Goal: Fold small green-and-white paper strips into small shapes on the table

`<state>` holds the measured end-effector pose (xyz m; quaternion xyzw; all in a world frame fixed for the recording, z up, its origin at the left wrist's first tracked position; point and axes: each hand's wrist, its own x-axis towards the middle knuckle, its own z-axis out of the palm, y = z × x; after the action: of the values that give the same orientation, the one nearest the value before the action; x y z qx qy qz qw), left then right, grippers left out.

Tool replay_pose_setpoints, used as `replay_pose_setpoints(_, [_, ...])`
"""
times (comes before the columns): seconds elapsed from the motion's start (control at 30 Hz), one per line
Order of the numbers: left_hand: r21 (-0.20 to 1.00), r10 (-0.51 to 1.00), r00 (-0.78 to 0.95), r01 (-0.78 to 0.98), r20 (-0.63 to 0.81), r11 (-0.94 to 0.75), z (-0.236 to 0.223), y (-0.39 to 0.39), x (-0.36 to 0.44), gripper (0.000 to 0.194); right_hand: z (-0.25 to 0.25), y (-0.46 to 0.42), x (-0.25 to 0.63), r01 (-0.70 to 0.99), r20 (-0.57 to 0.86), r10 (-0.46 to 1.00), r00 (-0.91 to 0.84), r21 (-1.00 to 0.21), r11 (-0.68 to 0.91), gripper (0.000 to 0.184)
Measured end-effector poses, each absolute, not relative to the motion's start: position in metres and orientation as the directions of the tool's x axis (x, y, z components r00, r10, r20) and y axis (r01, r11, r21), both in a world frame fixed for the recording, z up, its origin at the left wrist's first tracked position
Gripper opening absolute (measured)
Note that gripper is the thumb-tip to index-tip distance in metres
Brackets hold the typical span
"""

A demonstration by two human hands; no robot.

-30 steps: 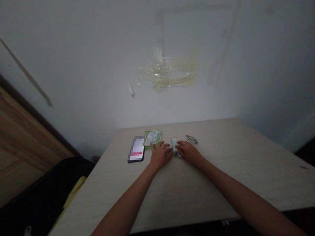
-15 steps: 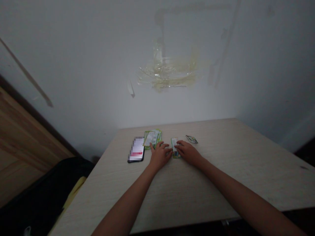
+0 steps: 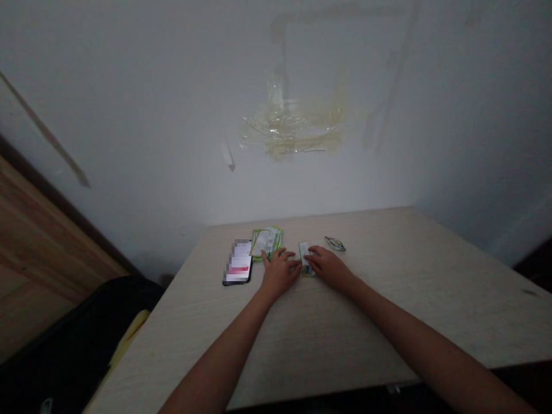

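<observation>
A small green-and-white printed packet [image 3: 305, 260] lies flat on the table, upright to my view, between my hands. My right hand [image 3: 330, 267] rests over its right side with the fingers stretched out and their tips on it. My left hand [image 3: 279, 273] is at its left edge, fingers spread, the nearest fingertips touching or almost touching the packet. Beyond the left hand's fingers lies a loose pile of similar green packets [image 3: 264, 240]. A small folded or crumpled packet [image 3: 335, 244] sits behind my right hand.
A phone [image 3: 238, 264] with a lit, partly blurred screen lies left of the pile. The pale wooden table [image 3: 371, 328] meets a wall with peeling clear tape [image 3: 297, 135]. On the left are a dark bag-like object [image 3: 86, 328] and a wooden panel [image 3: 38, 230].
The view has shifted very slightly. Both hands, the packets and the phone keep their places.
</observation>
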<state>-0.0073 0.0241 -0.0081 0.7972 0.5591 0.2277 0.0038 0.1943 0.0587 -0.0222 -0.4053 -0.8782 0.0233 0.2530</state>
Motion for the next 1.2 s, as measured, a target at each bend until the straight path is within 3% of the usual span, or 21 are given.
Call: replay_pose_setpoints(1.2, [0.249,0.908,0.275,0.899,0.317,-0.36,-0.0043,0.0231,-0.0082,0.022,-0.0233,0.0582,0.1943,0.694,0.427,0.724,-0.542,-0.259,0.672,0.031])
